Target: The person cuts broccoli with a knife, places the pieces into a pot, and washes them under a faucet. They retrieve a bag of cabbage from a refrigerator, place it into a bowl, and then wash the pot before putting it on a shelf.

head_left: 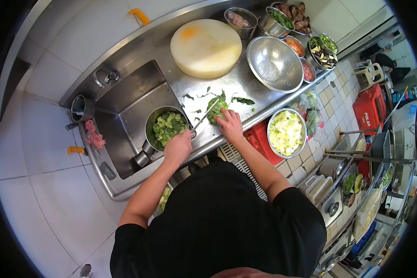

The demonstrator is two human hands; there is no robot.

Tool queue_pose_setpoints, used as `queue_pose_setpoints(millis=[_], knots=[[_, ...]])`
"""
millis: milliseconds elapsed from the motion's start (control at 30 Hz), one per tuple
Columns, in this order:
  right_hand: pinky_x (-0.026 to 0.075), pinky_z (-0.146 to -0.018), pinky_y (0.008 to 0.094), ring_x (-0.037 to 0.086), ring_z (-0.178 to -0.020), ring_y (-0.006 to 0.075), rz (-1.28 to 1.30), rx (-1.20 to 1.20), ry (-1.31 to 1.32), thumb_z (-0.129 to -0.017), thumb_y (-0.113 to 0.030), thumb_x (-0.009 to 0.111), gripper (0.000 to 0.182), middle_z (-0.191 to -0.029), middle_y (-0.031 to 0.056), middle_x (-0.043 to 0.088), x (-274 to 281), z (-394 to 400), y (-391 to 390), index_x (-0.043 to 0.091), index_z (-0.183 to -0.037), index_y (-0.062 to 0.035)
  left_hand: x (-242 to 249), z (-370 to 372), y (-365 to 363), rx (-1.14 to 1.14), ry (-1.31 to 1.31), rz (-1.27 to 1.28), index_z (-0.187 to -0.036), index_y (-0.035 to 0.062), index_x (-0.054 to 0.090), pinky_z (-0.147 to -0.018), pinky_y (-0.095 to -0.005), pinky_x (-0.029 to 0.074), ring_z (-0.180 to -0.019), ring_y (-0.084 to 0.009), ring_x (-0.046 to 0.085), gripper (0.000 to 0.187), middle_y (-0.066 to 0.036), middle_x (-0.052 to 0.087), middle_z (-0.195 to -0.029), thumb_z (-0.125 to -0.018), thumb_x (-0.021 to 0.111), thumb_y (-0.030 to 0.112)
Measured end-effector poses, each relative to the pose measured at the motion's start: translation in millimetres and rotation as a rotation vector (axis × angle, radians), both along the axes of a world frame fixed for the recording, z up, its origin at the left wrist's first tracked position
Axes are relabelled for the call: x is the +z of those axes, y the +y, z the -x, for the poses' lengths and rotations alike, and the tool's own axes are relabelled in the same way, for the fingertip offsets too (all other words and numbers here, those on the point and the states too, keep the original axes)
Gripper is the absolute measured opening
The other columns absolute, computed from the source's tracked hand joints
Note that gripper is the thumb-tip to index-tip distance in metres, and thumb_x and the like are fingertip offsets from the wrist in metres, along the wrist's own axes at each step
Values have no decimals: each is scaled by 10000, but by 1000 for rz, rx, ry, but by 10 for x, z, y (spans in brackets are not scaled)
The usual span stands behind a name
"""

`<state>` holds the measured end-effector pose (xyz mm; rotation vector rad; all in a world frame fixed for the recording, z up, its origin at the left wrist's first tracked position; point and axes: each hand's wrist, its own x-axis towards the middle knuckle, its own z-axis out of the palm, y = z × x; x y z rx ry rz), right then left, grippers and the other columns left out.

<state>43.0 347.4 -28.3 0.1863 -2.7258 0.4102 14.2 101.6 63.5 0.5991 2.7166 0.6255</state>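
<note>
My left hand [178, 147] is closed around the handle of a knife [205, 115], whose blade points up and to the right against a head of broccoli [216, 109]. With bent fingers, my right hand [229, 126] grips the broccoli on the steel counter near its front edge. Dark green leaves [243, 100] and small scraps lie around it. Just left of the knife, a metal pot [149, 129] full of cut broccoli pieces [168, 127] stands at the right side of the sink [125, 113]. Part of the knife handle is hidden by my left hand.
A thick round cutting board [206, 48] lies behind the broccoli. A metal colander [274, 65] and several bowls of ingredients stand to the right. Below the counter, a bowl of cut cabbage [287, 133] sits by a red crate [262, 141]. A faucet [107, 78] rises behind the sink.
</note>
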Motion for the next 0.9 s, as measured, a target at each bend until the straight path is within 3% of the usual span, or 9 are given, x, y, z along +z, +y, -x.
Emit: queue_pose_setpoints(millis=[200, 300, 333, 400, 467, 500, 600, 633, 900], knots=[[464, -901, 406, 553, -1072, 285, 1, -37, -21, -716, -29, 644, 353, -1267, 112, 567, 15, 52, 26, 679, -1024, -196, 184, 23, -26, 121, -23, -141, -927, 58, 551, -662, -568, 481, -738, -455, 637, 239, -229, 652, -785, -1006, 493, 276], [526, -862, 419, 593, -1033, 388, 397, -208, -7, -701, 48, 635, 360, -1208, 164, 573, 33, 67, 121, 692, -994, -153, 86, 26, -76, 162, -39, -316, -912, 34, 535, -641, -535, 466, -717, -448, 626, 258, -229, 632, -760, -1004, 511, 274], [546, -784, 389, 629, -945, 338, 518, -322, -44, -740, 52, 629, 354, -1188, 156, 583, 184, 88, 179, 677, -1036, -136, 52, 17, -100, 166, -38, -318, -912, 34, 535, -641, -535, 466, -717, -448, 626, 258, -229, 632, -760, -1004, 511, 274], [547, -680, 351, 627, -810, 261, 969, -542, -69, -839, 2, 628, 245, -1153, 142, 577, -520, 187, 532, 633, -1073, -71, -27, -30, -193, 263, -84, -484, -898, 14, 524, -626, -501, 450, -698, -452, 603, 283, -230, 613, -742, -1004, 523, 276], [521, -656, 339, 602, -794, 231, 2106, -635, -599, -937, -131, 602, 217, -1020, 146, 575, -511, 209, 811, 560, -1119, -20, -108, -70, -305, 287, -88, -497, -895, 10, 524, -624, -488, 447, -692, -446, 594, 289, -228, 607, -739, -1005, 524, 278], [504, -641, 315, 569, -767, 234, 2297, -769, -687, -1006, -194, 549, 264, -976, 158, 546, -502, 227, 809, 485, -1180, -5, -158, -74, -355, 305, -90, -514, -892, 6, 524, -622, -475, 445, -686, -441, 584, 296, -226, 601, -736, -1006, 525, 280], [508, -655, 326, 546, -755, 225, 2513, -754, -593, -1013, -207, 553, 301, -963, 179, 534, -359, 217, 608, 453, -1199, 7, -451, -153, -566, 352, -70, -521, -897, 2, 531, -634, -460, 454, -694, -415, 596, 295, -223, 605, -755, -1006, 530, 276], [486, -633, 318, 526, -737, 218, 2549, -609, -634, -1042, -257, 495, 309, -963, 171, 547, -325, 199, 587, 449, -1188, 11, -484, -177, -638, 382, -131, -492, -973, 0, 598, -697, -304, 448, -718, -127, 529, 250, -41, 595, -770, -1014, 530, 237], [379, -496, 280, 484, -567, 173, 2160, -330, -917, -1062, -316, 349, 338, -820, 109, 576, 106, 389, -52, 500, -1107, -17, -458, -431, -864, 440, -71, -390, -899, 21, 537, -594, -405, 443, -604, -331, 550, 259, -191, 580, -708, -998, 555, 260]])
